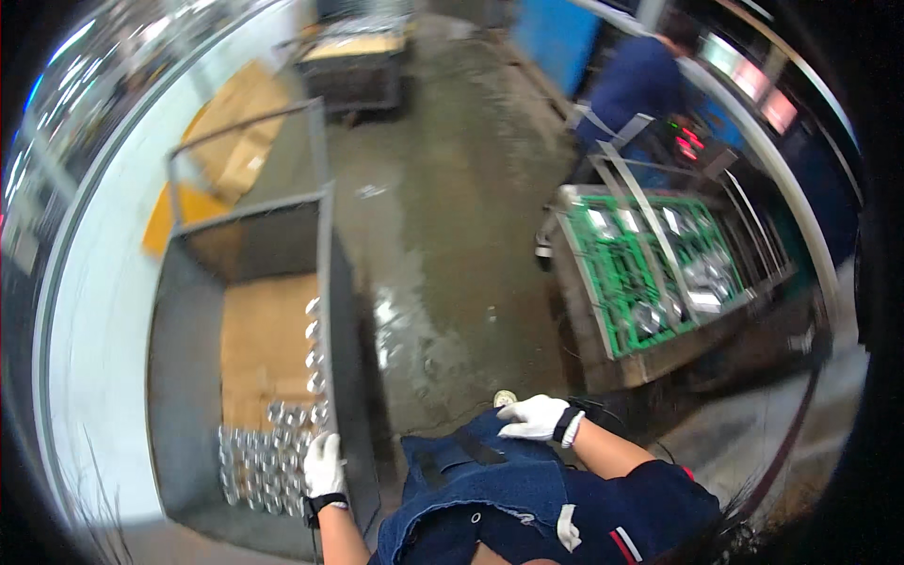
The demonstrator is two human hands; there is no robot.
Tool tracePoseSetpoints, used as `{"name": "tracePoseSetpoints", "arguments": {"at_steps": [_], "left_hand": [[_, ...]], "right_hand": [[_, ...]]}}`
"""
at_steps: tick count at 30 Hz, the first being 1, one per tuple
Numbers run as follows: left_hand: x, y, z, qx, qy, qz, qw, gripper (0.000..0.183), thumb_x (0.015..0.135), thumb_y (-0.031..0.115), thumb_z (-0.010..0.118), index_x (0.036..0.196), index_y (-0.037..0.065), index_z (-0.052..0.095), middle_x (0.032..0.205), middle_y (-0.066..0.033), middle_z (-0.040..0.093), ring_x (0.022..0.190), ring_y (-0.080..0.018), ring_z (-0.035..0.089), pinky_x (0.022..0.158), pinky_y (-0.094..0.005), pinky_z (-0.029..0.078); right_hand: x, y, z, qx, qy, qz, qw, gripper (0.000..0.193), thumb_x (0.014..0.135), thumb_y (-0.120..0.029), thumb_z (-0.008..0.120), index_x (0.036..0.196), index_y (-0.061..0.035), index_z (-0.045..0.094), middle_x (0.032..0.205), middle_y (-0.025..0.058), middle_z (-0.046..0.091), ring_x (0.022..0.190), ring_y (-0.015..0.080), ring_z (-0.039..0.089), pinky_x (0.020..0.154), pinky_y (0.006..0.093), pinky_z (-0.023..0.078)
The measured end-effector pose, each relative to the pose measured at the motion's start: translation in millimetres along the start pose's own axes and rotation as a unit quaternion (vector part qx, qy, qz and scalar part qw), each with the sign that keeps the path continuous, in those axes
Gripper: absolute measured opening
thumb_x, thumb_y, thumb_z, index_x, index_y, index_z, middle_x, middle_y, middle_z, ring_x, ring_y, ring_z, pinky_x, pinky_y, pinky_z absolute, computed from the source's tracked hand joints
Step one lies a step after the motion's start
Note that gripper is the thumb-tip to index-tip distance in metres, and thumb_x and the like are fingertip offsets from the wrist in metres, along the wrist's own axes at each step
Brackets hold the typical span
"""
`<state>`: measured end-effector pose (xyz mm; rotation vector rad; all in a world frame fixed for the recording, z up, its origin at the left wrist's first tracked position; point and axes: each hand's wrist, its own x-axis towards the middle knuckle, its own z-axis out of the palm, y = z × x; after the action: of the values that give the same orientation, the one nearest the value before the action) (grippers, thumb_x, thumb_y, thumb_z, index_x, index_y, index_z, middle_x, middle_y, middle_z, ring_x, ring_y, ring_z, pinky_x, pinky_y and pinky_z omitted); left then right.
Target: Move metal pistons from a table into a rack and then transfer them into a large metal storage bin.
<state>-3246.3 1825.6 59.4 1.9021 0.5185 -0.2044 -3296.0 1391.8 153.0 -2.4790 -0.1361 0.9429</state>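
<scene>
My left hand (323,464), in a white glove with a dark band at the wrist, is over the right side of a grey metal cart (344,330). Its fingers are loosely stretched, with the thumb apart, close to rows of shiny metal parts (259,466) lying on brown cardboard (268,334). No part shows clearly in it. My right hand (535,417), also gloved in white, hovers in front of my dark blue apron (485,480). Its fingers are extended and I see nothing in them. A small pale round thing (505,398) shows just beyond the fingertips; its kind is unclear.
To the right stands a metal bench (650,372) with green racks (603,282) holding shiny parts. A person (636,89) in dark blue works behind it. Another loaded cart (353,80) stands far ahead on the wet floor (433,198). Cardboard sheets (240,141) lean against the white left wall.
</scene>
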Motion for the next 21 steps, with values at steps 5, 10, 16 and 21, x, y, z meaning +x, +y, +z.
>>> {"name": "tracePoseSetpoints", "arguments": {"at_steps": [5,10,16,21], "left_hand": [[43,107,97,-0.135,-0.141,-0.002,0.981,0.059,0.095,0.023,0.067,0.144,-0.001,0.043,0.126,-0.015,0.058,0.072,-0.0155,0.06,0.059,-0.0341,0.061],[12,258,270,-0.161,-0.246,0.145,0.945,0.066,0.095,0.02,0.067,0.15,0.004,0.035,0.125,-0.0137,0.056,0.078,-0.0166,0.063,0.06,-0.0329,0.06],[-93,432,459,-0.009,-0.309,0.492,0.814,0.053,0.092,0.024,0.073,0.137,0.003,0.056,0.125,-0.0144,0.064,0.106,-0.0228,0.064,0.095,-0.0326,0.05],[-234,504,575,0.381,-0.378,0.705,0.463,0.032,0.079,0.031,0.071,0.105,0.011,0.073,0.102,-0.0112,0.07,0.097,-0.0327,0.066,0.086,-0.0426,0.054]], "right_hand": [[-88,81,32,0.123,0.1,0.07,0.985,0.061,0.093,-0.058,0.058,0.131,-0.01,0.063,0.119,0.0178,0.07,0.111,0.0349,0.067,0.099,0.0398,0.051],[-204,191,36,0.173,0.164,0.217,0.947,0.064,0.09,-0.061,0.056,0.124,-0.0082,0.068,0.12,0.0186,0.069,0.112,0.036,0.066,0.1,0.0411,0.05],[-331,305,-2,0.262,0.456,0.365,0.768,0.055,0.086,-0.044,0.074,0.119,-0.0002,0.069,0.116,0.0198,0.071,0.107,0.0313,0.07,0.095,0.038,0.054],[-370,345,-61,0.335,0.586,0.299,0.675,0.047,0.088,-0.023,0.076,0.125,0.0039,0.064,0.117,0.0207,0.071,0.104,0.0253,0.071,0.094,0.0357,0.054]]}}
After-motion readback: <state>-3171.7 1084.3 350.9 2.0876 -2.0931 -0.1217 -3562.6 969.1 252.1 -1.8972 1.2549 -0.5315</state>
